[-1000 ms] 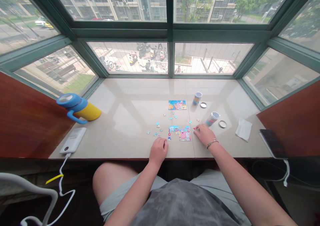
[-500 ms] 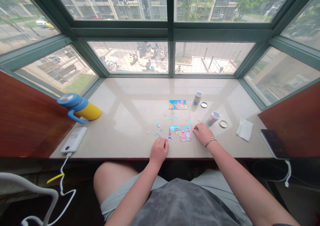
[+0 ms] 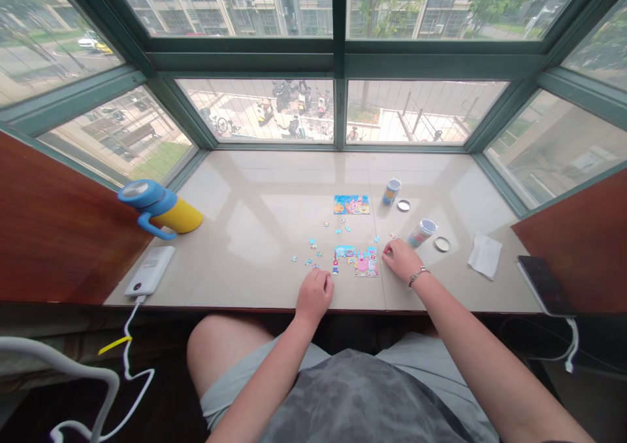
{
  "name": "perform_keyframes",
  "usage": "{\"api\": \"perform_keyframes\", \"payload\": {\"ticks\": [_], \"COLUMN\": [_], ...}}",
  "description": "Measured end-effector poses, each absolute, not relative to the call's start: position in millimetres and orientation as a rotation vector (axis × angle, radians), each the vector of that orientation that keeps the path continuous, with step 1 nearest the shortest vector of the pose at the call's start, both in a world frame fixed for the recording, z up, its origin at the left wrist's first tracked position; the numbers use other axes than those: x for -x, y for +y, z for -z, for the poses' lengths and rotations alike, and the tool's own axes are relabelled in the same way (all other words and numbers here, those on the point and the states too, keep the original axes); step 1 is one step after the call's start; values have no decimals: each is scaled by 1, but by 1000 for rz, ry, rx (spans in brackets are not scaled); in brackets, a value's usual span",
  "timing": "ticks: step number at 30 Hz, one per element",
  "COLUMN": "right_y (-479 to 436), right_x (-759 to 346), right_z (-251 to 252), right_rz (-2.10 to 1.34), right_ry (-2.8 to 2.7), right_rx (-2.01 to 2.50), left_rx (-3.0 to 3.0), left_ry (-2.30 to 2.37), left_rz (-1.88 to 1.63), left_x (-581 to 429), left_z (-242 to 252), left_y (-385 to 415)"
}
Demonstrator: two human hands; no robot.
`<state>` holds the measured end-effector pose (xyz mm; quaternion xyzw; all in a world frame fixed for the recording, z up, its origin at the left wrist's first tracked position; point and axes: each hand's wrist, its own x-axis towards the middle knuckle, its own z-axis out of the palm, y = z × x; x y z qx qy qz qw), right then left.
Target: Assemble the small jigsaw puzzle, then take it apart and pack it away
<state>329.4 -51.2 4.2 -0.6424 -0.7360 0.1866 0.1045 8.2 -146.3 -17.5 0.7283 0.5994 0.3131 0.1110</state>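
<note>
A partly joined jigsaw puzzle (image 3: 366,263) lies in front of me, with a gap inside its lower left part. Just right of it, my right hand (image 3: 402,260) is closed in a pinch low over the table, a small reddish puzzle piece (image 3: 386,252) showing at the fingertips. My left hand (image 3: 314,294) rests at the table's near edge, left of the puzzle, its fingers curled with nothing visible in them. Loose puzzle pieces (image 3: 308,262) are scattered left of and above the puzzle. Behind these lies a second, complete puzzle picture (image 3: 351,204).
Two small cans (image 3: 391,193) stand at the right, each with a ring-shaped lid (image 3: 441,244) nearby. Farther right are a white tissue (image 3: 484,255) and a phone (image 3: 545,285). A blue-and-yellow bottle (image 3: 179,214) and a white power bank (image 3: 150,272) are at the left.
The whole view has shifted slightly, moving things a little to the right. Both hands stay nearly in place; the reddish piece shows less between my right fingers.
</note>
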Motion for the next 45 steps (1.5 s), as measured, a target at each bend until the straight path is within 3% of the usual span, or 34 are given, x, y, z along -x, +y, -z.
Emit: {"api": "perform_keyframes", "payload": {"ticks": [20, 34, 45], "right_y": [-45, -57, -61], "right_x": [-335, -318, -249], "right_z": [-8, -25, -27], "right_rz": [-626, -804, -1439], "right_ry": [-2195, -1890, -1600], "right_rx": [1825, 1779, 1618], "left_rx": [-2145, -2165, -2204], "left_ry": [1753, 1758, 1746], "left_rz": [-898, -914, -946], "left_x": [-8, -8, -7], "left_z": [19, 21, 21], "left_y": [-146, -146, -145]}}
